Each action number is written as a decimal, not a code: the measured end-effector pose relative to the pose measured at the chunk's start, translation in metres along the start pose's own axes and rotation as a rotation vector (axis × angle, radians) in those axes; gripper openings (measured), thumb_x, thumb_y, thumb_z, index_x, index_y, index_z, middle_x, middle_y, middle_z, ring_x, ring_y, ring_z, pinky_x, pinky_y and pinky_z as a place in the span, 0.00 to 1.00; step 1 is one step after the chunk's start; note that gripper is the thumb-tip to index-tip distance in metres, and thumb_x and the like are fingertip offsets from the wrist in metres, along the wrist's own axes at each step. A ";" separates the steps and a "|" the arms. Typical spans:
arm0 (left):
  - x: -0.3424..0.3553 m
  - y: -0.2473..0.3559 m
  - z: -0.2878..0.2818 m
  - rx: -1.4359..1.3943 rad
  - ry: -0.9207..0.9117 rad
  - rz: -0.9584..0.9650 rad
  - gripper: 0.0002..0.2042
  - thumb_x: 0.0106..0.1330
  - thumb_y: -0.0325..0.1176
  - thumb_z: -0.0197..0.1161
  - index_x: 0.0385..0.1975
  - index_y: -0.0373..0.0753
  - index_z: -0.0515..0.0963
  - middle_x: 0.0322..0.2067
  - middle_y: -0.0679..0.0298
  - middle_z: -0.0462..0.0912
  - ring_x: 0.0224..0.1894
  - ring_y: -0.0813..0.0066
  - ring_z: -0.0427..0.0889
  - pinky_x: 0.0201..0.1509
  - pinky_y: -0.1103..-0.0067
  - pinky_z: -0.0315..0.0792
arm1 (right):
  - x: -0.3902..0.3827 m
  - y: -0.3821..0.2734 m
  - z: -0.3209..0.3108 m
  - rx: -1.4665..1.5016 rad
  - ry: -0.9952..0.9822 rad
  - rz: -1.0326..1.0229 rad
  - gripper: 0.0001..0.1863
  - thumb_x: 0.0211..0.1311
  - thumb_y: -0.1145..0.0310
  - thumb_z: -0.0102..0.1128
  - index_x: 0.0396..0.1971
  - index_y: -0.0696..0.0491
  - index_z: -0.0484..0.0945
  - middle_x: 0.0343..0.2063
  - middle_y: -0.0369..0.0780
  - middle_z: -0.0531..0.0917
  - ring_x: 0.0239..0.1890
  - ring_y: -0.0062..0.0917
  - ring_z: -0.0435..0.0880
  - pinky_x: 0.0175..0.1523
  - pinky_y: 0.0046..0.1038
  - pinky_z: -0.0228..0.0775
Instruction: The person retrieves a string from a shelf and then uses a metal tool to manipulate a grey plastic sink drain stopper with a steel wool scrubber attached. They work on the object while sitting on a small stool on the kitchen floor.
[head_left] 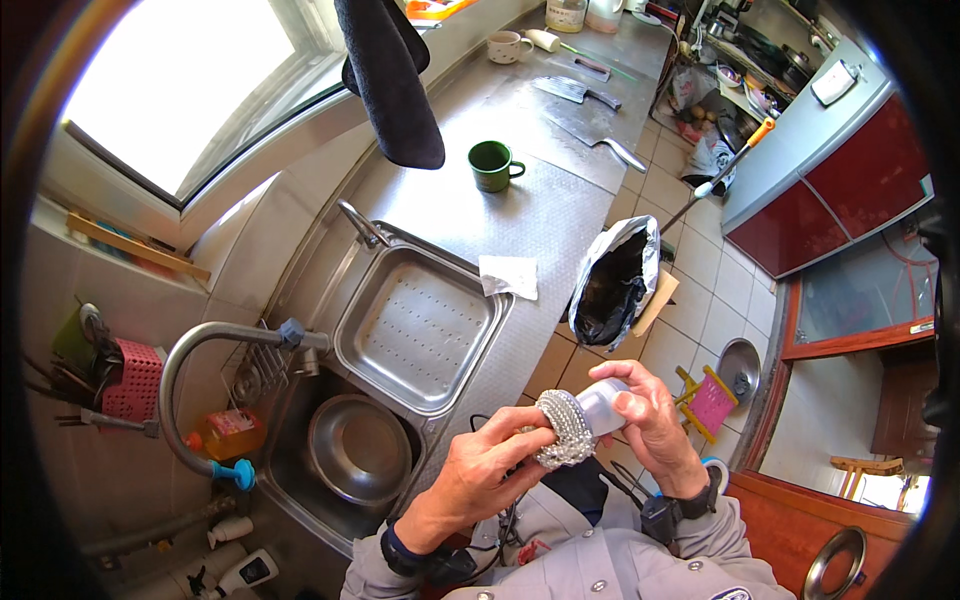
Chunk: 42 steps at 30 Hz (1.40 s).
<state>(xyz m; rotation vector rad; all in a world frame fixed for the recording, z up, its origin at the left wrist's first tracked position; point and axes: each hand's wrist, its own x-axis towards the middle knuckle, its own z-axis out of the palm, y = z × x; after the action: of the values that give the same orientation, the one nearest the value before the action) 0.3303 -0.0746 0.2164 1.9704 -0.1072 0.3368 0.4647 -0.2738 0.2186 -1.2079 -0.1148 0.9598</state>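
Note:
In front of my chest, my left hand [485, 462] is closed on a silvery steel wool scourer [566, 430], its fingers pressed into the coil. My right hand [658, 428] grips a translucent whitish plastic piece [601, 406], rounded like a small cup or a handle. The plastic piece meets the scourer's upper right side; whether the two are joined I cannot tell. To the left lies a double sink, with a perforated steel tray [415, 325] in the farther basin and a steel bowl [360, 450] in the nearer one.
A curved faucet [200, 335] arches over the near basin. On the steel counter are a white cloth [509, 277], a green mug [492, 166], a cleaver [572, 90] and another knife [605, 142]. A lined trash bin [615, 285] stands beyond my hands. A dark towel [392, 90] hangs by the window.

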 end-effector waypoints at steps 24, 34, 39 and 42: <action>-0.013 -0.003 0.008 -0.276 0.109 -0.227 0.16 0.55 0.27 0.75 0.42 0.34 0.80 0.46 0.57 0.79 0.41 0.69 0.82 0.40 0.76 0.76 | -0.008 0.007 0.011 -0.514 0.063 -0.507 0.30 0.46 0.77 0.69 0.54 0.56 0.72 0.48 0.45 0.81 0.50 0.31 0.82 0.57 0.33 0.74; -0.019 -0.004 0.013 -0.781 0.229 -0.311 0.13 0.61 0.17 0.67 0.46 0.29 0.78 0.49 0.57 0.73 0.41 0.76 0.81 0.42 0.81 0.83 | -0.005 0.002 0.011 -0.850 -0.076 -0.885 0.35 0.38 0.83 0.70 0.53 0.54 0.72 0.50 0.47 0.82 0.52 0.41 0.80 0.58 0.38 0.73; -0.024 -0.007 0.011 -0.743 0.234 -0.314 0.15 0.60 0.16 0.67 0.47 0.29 0.76 0.49 0.57 0.73 0.42 0.74 0.82 0.43 0.81 0.82 | -0.004 0.004 0.008 -0.811 -0.090 -0.892 0.35 0.39 0.85 0.69 0.53 0.53 0.72 0.50 0.47 0.82 0.55 0.41 0.79 0.60 0.39 0.72; -0.022 -0.003 0.015 -0.805 0.274 -0.357 0.15 0.61 0.17 0.66 0.48 0.30 0.76 0.49 0.58 0.73 0.40 0.76 0.81 0.41 0.82 0.79 | -0.004 0.004 0.008 -0.851 -0.130 -0.902 0.34 0.39 0.85 0.68 0.53 0.53 0.72 0.49 0.47 0.82 0.56 0.41 0.79 0.60 0.39 0.72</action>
<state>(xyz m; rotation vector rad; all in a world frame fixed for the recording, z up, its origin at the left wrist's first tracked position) 0.3126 -0.0883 0.2021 1.1052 0.2511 0.2668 0.4550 -0.2704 0.2200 -1.6137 -1.1600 0.1477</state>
